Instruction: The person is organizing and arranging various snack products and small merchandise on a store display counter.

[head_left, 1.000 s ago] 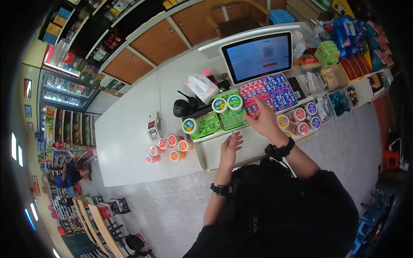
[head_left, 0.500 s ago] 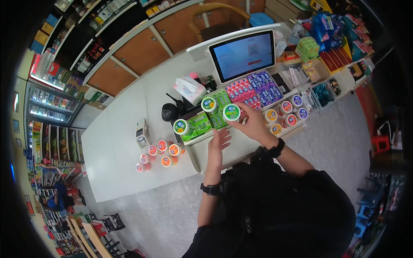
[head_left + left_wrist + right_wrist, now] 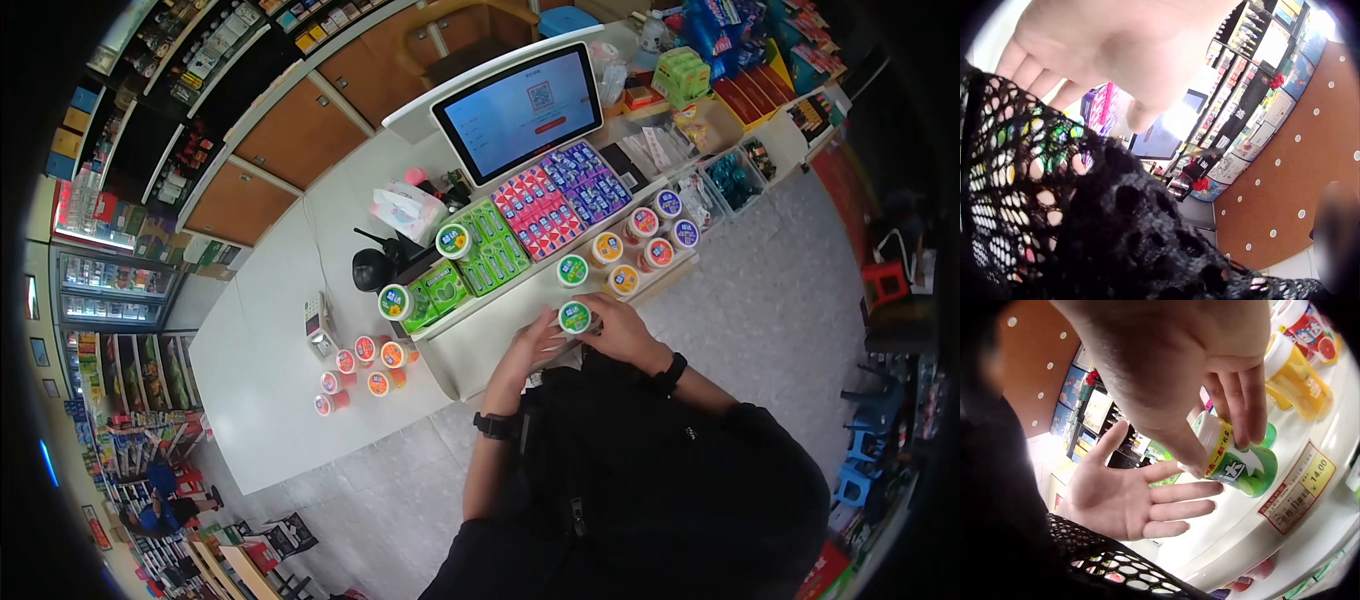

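My right hand [image 3: 622,330] grips a gum bottle [image 3: 575,317] with a white-and-green lid, between thumb and fingers, at the counter's front ledge. The right wrist view shows the bottle's green body [image 3: 1249,472] below a yellow band near the lid. My left hand [image 3: 524,352] is on the bottle's left side with fingers extended; its palm [image 3: 1116,497] faces the right wrist camera. Just behind the held bottle stands another green-lidded bottle [image 3: 572,269]. Two more, a left bottle [image 3: 395,302] and a right bottle [image 3: 453,240], stand on the green gum boxes [image 3: 490,250].
Yellow-lidded bottles [image 3: 607,247] and red- and purple-lidded ones stand right along the ledge. Pink boxes [image 3: 540,212] and purple boxes [image 3: 585,182] lie before a screen [image 3: 520,112]. Leftward are several pink and orange bottles [image 3: 379,383] and a card terminal [image 3: 319,325].
My right hand took a green-lidded bottle from atop the gum boxes and brought it down toward me to the front ledge. Another green-lidded bottle there has come into view. My left hand stayed nearby.
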Demonstrator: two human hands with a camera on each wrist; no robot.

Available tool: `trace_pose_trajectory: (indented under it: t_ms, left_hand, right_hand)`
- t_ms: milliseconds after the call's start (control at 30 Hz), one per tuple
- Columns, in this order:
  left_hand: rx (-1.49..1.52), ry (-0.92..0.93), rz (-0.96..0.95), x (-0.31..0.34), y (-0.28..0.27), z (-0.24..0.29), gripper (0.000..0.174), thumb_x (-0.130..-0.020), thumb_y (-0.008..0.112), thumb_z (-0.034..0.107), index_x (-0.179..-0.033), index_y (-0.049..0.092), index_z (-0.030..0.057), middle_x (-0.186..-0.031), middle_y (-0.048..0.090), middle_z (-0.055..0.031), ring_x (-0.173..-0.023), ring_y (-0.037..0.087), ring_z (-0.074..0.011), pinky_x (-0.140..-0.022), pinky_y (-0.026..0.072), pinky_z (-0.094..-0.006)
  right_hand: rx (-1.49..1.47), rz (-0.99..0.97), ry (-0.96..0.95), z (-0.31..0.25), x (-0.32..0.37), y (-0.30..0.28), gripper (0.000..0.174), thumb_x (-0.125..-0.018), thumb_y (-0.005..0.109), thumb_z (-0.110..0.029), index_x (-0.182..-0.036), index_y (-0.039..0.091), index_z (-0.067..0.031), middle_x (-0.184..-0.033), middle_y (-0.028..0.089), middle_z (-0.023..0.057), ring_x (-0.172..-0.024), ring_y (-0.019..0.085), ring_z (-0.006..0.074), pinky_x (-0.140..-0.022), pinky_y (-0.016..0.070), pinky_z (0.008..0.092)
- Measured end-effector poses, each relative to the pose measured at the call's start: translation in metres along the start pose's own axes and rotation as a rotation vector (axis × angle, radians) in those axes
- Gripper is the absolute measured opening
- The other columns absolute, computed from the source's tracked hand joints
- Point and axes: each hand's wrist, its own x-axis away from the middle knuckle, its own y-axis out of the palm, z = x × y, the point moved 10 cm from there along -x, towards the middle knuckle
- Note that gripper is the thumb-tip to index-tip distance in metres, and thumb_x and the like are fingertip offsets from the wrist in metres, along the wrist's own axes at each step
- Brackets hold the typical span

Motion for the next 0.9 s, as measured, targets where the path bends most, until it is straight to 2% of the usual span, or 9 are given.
trace_pose_trajectory:
  t_ms: [167, 367, 467, 600, 633, 667, 733, 867, 900]
  left_hand:
    - [-0.056, -0.012, -0.058, -0.013, 0.016, -0.004, 0.076, -0.096, 0.043, 0.063, -0.145, 0.043, 0.006, -0.138, 0.052, -0.018, -0.12, 0.055, -0.0248, -0.101, 0.0432, -0.0364]
    - [-0.045, 0.016, -0.102, -0.022, 0.021, -0.005, 0.075, -0.096, 0.045, 0.061, -0.147, 0.04, 0.0054, -0.138, 0.051, -0.0184, -0.121, 0.054, -0.0251, -0.101, 0.0432, -0.0362]
    - [-0.055, 0.03, -0.098, -0.019, 0.019, -0.001, 0.076, -0.095, 0.048, 0.06, -0.146, 0.04, 0.0027, -0.139, 0.05, -0.0191, -0.121, 0.055, -0.0259, -0.1, 0.044, -0.0362]
    - [-0.109, 0.061, 0.011, -0.005, 0.0, 0.012, 0.078, -0.094, 0.051, 0.059, -0.144, 0.041, -0.0005, -0.137, 0.052, -0.0199, -0.12, 0.056, -0.0268, -0.098, 0.0453, -0.0357]
    - [-0.093, 0.111, 0.081, 0.0, -0.012, 0.018, 0.078, -0.094, 0.052, 0.059, -0.142, 0.043, -0.0019, -0.135, 0.054, -0.02, -0.119, 0.057, -0.0271, -0.097, 0.0457, -0.0354]
    - [-0.078, 0.16, 0.151, 0.006, -0.024, 0.025, 0.079, -0.093, 0.052, 0.059, -0.141, 0.044, -0.0033, -0.133, 0.056, -0.0201, -0.117, 0.058, -0.0274, -0.096, 0.0462, -0.035]
    - [-0.058, 0.213, 0.208, 0.016, -0.04, 0.035, 0.076, -0.094, 0.052, 0.058, -0.138, 0.047, -0.0036, -0.128, 0.06, -0.0196, -0.115, 0.06, -0.0268, -0.096, 0.0464, -0.0351]
    - [0.092, 0.28, 0.284, 0.028, -0.065, 0.038, 0.073, -0.096, 0.049, 0.057, -0.136, 0.05, -0.0033, -0.126, 0.061, -0.019, -0.113, 0.06, -0.0261, -0.095, 0.0464, -0.0362]
    - [0.127, 0.281, 0.297, 0.03, -0.07, 0.036, 0.073, -0.096, 0.047, 0.058, -0.137, 0.049, -0.0025, -0.125, 0.062, -0.0188, -0.113, 0.061, -0.0255, -0.095, 0.0465, -0.0357]
  right_hand:
    - [0.014, 0.034, 0.079, 0.019, 0.001, -0.002, 0.058, -0.074, 0.076, -0.018, -0.128, 0.056, -0.0073, -0.12, 0.061, 0.0149, -0.106, 0.062, 0.0333, -0.089, 0.0505, 0.0411]
    - [0.047, 0.085, 0.11, 0.026, 0.003, -0.011, 0.058, -0.074, 0.075, -0.015, -0.128, 0.055, -0.0054, -0.12, 0.061, 0.0162, -0.105, 0.062, 0.0355, -0.089, 0.0504, 0.0423]
    - [0.073, 0.026, 0.147, 0.023, 0.003, -0.012, 0.059, -0.075, 0.075, -0.015, -0.129, 0.054, -0.0055, -0.12, 0.061, 0.0166, -0.105, 0.062, 0.0357, -0.089, 0.0507, 0.0423]
    - [0.061, 0.059, 0.079, -0.012, -0.004, -0.034, 0.054, -0.076, 0.075, -0.017, -0.126, 0.057, -0.0051, -0.117, 0.062, 0.0152, -0.089, 0.066, 0.0304, -0.08, 0.0523, 0.0398]
    - [-0.001, 0.068, 0.075, -0.02, -0.009, -0.037, 0.052, -0.077, 0.075, -0.017, -0.125, 0.058, -0.005, -0.116, 0.063, 0.0145, -0.082, 0.067, 0.028, -0.077, 0.0527, 0.0385]
    - [-0.007, 0.067, 0.061, -0.026, -0.016, -0.035, 0.052, -0.077, 0.075, -0.017, -0.125, 0.058, -0.005, -0.116, 0.063, 0.0145, -0.082, 0.067, 0.028, -0.077, 0.0527, 0.0385]
    - [-0.05, 0.121, 0.005, -0.041, -0.035, -0.039, 0.049, -0.078, 0.074, -0.017, -0.123, 0.06, -0.0047, -0.116, 0.064, 0.0137, -0.073, 0.067, 0.0237, -0.072, 0.0524, 0.036]
    - [-0.137, 0.187, -0.211, -0.093, -0.081, -0.029, 0.055, -0.077, 0.077, -0.018, -0.127, 0.058, -0.0037, -0.119, 0.063, 0.0161, -0.069, 0.066, 0.0204, -0.07, 0.053, 0.0332]
    - [-0.09, 0.141, -0.224, -0.098, -0.096, -0.017, 0.058, -0.079, 0.077, -0.018, -0.13, 0.055, -0.0031, -0.124, 0.06, 0.0175, -0.072, 0.067, 0.0209, -0.072, 0.0533, 0.0336]
